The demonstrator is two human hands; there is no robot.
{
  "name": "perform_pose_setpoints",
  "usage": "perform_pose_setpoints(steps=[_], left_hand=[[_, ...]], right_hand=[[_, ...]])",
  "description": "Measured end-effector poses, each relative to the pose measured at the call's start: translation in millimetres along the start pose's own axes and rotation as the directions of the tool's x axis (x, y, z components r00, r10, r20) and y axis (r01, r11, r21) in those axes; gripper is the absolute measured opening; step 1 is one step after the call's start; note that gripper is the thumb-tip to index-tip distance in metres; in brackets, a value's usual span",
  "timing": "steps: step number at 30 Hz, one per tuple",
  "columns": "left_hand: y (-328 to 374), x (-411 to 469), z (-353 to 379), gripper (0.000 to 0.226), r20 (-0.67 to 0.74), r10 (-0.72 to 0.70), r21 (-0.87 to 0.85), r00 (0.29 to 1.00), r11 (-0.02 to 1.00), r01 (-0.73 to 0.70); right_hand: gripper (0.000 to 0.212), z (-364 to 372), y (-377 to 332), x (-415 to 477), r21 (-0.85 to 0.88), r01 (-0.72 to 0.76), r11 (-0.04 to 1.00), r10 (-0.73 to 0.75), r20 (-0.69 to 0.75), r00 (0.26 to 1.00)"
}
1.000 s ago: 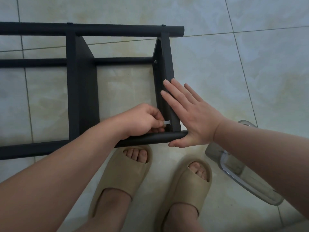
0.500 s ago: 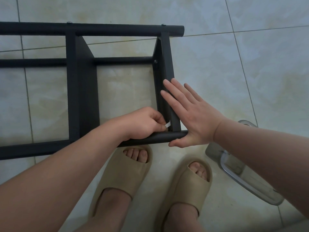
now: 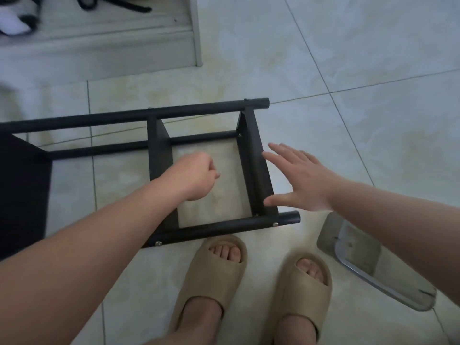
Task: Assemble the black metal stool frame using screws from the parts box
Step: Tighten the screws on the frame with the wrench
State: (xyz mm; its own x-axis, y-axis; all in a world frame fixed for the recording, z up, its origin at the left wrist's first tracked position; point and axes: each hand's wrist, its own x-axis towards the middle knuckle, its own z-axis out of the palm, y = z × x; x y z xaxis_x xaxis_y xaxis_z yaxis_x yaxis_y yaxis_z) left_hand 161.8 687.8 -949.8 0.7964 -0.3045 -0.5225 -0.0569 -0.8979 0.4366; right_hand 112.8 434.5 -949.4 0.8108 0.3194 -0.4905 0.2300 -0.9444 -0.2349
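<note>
The black stool frame [image 3: 159, 113] lies on the tiled floor [image 3: 373, 58], before our slippers [image 3: 219, 277]. Our left hand [image 3: 194, 178] is clenched above its opening, with nothing visible inside. Our right hand [image 3: 303, 180] is spread flat, grasping nothing, at the right crosspiece [image 3: 256, 170].

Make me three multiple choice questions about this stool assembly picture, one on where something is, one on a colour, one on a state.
1. Where is the clear parts box? A. inside the frame B. right of the slippers C. on the step
2. What colour are the slippers? A. beige B. red C. black
3. How is the right hand? A. fist B. gripping a tube C. open, fingers spread
Key: B, it lies beside the right-foot slipper; A, both are beige; C, its fingers are straight and apart.
</note>
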Motion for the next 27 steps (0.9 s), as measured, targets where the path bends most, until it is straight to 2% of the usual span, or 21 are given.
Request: perform_pose_setpoints(steps=[4,7,10,12,16,19,27], left_hand=[[12,23,-31,0.014,-0.261,0.136,-0.005,0.956,0.99,-0.142],[14,56,-49,0.015,-0.343,0.206,0.019,0.916,0.977,-0.213],[9,92,-57,0.013,-0.404,0.174,0.045,0.898,0.984,-0.171],[4,117,-59,0.012,-0.405,0.106,0.038,0.908,0.994,-0.099],[-11,152,-56,0.016,-0.408,-0.005,0.052,0.913,0.998,0.028],[-18,159,-54,0.018,-0.4,-0.041,0.103,0.915,0.991,0.09],[13,107,-64,0.021,-0.397,0.074,0.099,0.915,0.994,-0.037]], right_hand=[[0.088,-36,-1,28,0.056,-0.114,0.992,0.116,-0.033,0.993],[0.088,-59,-1,59,0.117,-0.167,0.979,0.176,-0.066,0.982],[0.089,-71,2,92,0.081,-0.158,0.984,0.165,-0.095,0.982],[0.094,-73,9,111,0.076,-0.169,0.983,0.176,-0.093,0.98],[0.115,-76,26,142,0.068,-0.219,0.973,0.217,0.039,0.975],[0.113,-80,28,151,0.091,-0.228,0.969,0.222,0.069,0.973],[0.105,-92,7,85,-0.068,-0.237,0.969,0.231,-0.077,0.97]])
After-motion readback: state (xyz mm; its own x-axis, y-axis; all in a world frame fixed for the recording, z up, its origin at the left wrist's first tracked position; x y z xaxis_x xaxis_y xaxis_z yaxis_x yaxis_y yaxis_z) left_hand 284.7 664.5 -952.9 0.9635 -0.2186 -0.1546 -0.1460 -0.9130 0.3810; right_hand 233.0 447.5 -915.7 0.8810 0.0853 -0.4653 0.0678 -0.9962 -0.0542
